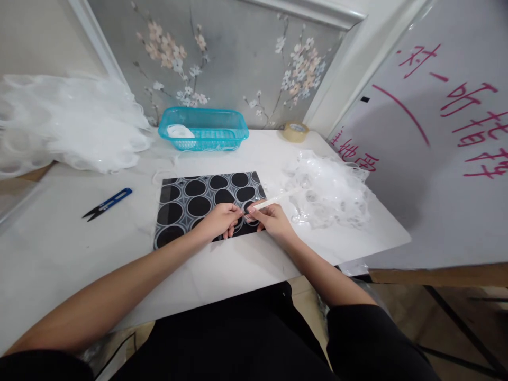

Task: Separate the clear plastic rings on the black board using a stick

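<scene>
My left hand (225, 219) and my right hand (273, 218) meet over the right part of a black board (170, 194). A translucent grey sheet with rows of round holes (185, 207) covers the board. My left thumb and forefinger are pinched together at the fingertips of the other hand; what lies between them is too small to make out. A thin whitish plastic strip (280, 198) runs from my right fingers, also closed in a pinch, toward a heap of clear plastic scraps (327, 193).
Blue-handled thread snips (108, 204) lie on the white table (119, 248), left of the board. At the back stand a blue plastic basket (222, 135) containing white discs (180, 131) and a tape roll (296, 132). A large stack of translucent holed sheets (71, 121) sits far left; a whiteboard (432, 211) borders the right.
</scene>
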{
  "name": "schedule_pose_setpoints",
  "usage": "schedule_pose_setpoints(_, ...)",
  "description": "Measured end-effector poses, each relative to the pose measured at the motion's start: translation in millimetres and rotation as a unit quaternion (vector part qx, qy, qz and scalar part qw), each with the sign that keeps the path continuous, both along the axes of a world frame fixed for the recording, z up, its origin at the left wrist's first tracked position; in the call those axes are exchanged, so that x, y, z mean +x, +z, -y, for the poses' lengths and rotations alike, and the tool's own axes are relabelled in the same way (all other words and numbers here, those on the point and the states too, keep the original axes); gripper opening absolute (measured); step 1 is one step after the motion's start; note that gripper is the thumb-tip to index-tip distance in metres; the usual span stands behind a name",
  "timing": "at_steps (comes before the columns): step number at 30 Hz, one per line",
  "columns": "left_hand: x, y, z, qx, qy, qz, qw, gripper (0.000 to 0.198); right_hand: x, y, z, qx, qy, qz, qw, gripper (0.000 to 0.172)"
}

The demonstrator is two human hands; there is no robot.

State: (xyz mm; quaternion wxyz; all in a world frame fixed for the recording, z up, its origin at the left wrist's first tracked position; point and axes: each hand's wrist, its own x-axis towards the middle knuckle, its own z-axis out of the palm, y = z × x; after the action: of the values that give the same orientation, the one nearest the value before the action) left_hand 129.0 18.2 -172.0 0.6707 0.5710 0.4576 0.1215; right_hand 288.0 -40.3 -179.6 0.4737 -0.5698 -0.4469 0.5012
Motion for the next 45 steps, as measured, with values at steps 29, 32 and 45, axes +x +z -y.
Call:
schedule_pose_setpoints(29,4.2,14.2,2.1,-0.023,0.003,-0.016,1.0,0.018,3.5,-0.1,5.0,0.005,-0.006,0.022,1.0,0.038)
schedule_pose_setpoints(32,4.4,13.9,2.2,-0.024,0.0,-0.018,1.0,0.018,3.8,-0.8,5.8,0.009,0.0,0.033,0.999,0.038)
schedule_pose_setpoints(45,4.1,9.6,2.4,0.012,-0.026,-0.036,0.999,0.016,2.2,4.4,7.8,0.028,0.01,0.066,0.997,0.039)
